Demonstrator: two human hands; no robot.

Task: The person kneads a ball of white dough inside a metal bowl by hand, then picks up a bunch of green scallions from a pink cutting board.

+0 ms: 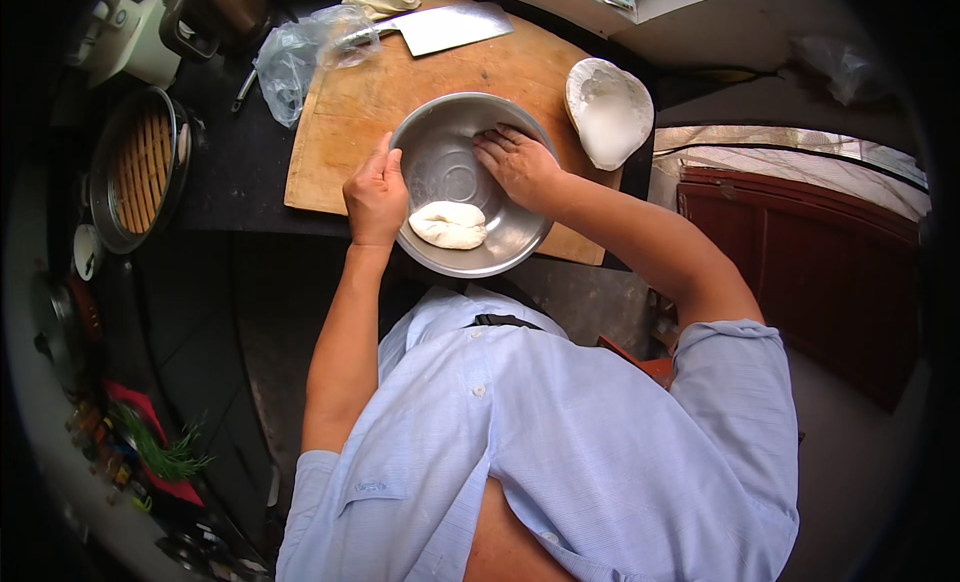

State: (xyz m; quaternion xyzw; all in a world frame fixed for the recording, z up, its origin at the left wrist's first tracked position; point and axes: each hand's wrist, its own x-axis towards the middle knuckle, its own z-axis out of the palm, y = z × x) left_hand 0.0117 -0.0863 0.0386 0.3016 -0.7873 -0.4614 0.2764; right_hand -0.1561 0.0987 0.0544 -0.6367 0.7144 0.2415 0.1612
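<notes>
A stainless steel mixing bowl [517, 240] stands at the front edge of a wooden board, tilted somewhat. On its near left inside wall rests a lump of pale dough [448, 225]. My left hand [376, 195] grips the bowl's left rim, thumb on top and the fingers mostly hidden outside. Inside the bowl, my right hand [517, 165] lies with its fingers against the upper right wall, holding nothing that shows, and apart from the dough. White flour residue dots the bowl's inner surface.
Beneath the bowl lies the wooden board [345, 139], with a cleaver [457, 28] and clear plastic bag [289, 64] at its far side. A container of flour [609, 113] stands on the right. Far left is a pot with a slatted steamer rack [141, 173].
</notes>
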